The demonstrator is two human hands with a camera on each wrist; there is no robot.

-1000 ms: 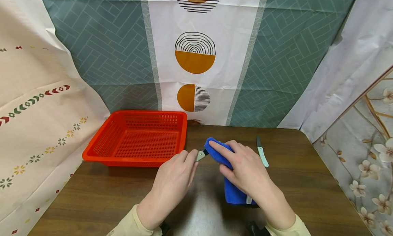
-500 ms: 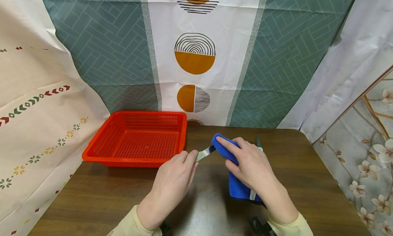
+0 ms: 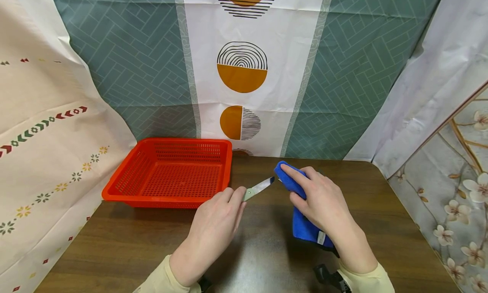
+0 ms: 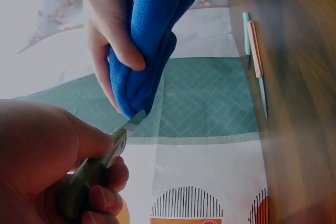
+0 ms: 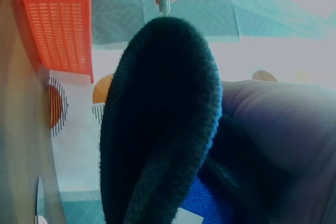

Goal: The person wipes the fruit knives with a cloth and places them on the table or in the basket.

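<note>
Seemingly knife point(image 3: 258, 188) tip touching cloth point(image 3: 301, 225)

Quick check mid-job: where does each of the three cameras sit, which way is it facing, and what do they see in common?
Head: worn on the head, looking forward and down at the table and red basket; both hands and sleeves show, left hand, right hand.
Left wrist: behind the left hand, facing along the knife toward the blue cloth; two more knives lie beyond.
Right wrist: behind the right hand, facing over the cloth toward the knife tip.
Shared: all three show the knife and the cloth; head and right wrist both show the basket.
</note>
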